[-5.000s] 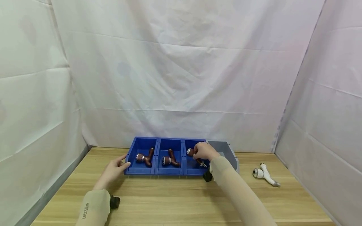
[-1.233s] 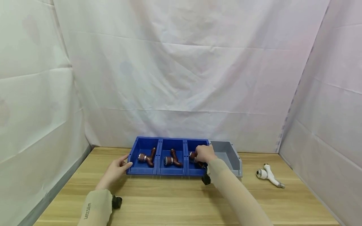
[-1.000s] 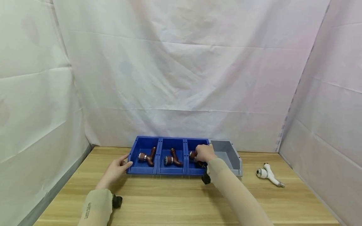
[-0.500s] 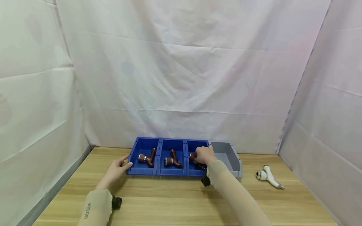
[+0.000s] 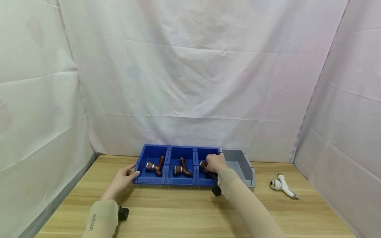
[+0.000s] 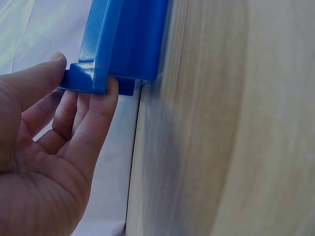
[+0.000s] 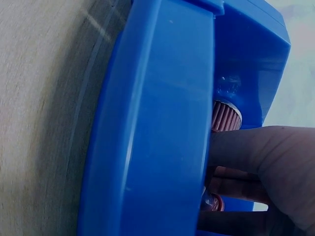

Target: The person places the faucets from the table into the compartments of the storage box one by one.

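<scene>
My left hand pinches the front left corner of the leftmost blue bin; in the left wrist view its thumb and fingers lie on either side of the rim. My right hand reaches into the third blue bin and holds a brown tap by its body, low in the bin. The ribbed knob shows past the fingers in the right wrist view; most of the tap is hidden. One brown tap lies in the first bin, another brown tap in the second.
A grey bin joins the row on the right. On the wooden table, further right, lies a white tap. White cloth hangs behind and at both sides.
Five seconds ago the right hand held the brown tap higher and tilted, its metal end showing; now it is lower in the third bin. Over the last second both hands stay put.
</scene>
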`<action>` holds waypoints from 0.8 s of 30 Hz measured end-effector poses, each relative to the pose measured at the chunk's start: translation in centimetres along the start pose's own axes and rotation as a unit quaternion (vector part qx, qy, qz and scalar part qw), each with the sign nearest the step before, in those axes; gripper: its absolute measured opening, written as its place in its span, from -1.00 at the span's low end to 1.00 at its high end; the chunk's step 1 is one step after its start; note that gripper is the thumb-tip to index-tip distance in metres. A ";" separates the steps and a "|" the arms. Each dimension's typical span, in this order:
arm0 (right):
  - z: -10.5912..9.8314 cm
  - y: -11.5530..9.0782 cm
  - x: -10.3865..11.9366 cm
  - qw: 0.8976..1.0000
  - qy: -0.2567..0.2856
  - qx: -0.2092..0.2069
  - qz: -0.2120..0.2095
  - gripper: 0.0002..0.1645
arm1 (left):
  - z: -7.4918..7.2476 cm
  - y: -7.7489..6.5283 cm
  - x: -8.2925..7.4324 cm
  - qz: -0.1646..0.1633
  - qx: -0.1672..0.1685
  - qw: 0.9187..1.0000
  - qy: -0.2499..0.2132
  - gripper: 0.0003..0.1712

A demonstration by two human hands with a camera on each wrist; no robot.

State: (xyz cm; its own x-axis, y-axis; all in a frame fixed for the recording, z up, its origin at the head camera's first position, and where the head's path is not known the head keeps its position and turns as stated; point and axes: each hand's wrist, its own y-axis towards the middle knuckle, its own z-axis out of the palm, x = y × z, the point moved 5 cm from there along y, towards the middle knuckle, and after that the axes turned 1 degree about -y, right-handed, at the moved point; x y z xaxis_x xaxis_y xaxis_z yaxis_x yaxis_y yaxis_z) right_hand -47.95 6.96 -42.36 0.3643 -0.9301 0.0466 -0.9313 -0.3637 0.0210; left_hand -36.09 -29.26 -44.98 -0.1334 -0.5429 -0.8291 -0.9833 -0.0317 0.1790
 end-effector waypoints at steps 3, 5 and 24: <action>0.0 0.0 -0.1 1.000 -0.001 0.000 0.000 -0.66 | 0.0 0.0 0.0 -0.001 0.000 1.000 0.002 -0.37; 0.0 -0.1 -0.1 1.000 0.000 -0.001 0.002 -0.63 | 0.1 0.1 0.2 -0.004 0.001 1.000 0.002 -0.37; 0.1 -0.4 0.2 1.000 -0.011 -0.025 -0.005 -0.68 | 0.2 0.1 0.6 -0.020 0.004 1.000 -0.006 -0.36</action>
State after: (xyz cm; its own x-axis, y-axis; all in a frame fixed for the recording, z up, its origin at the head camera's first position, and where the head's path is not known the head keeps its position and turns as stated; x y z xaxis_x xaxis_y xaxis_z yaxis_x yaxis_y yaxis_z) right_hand -47.49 6.92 -42.43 0.3734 -0.9274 0.0237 -0.9259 -0.3710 0.0718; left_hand -36.30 -29.39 -45.58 -0.0945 -0.5314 -0.8418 -0.9889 -0.0474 0.1408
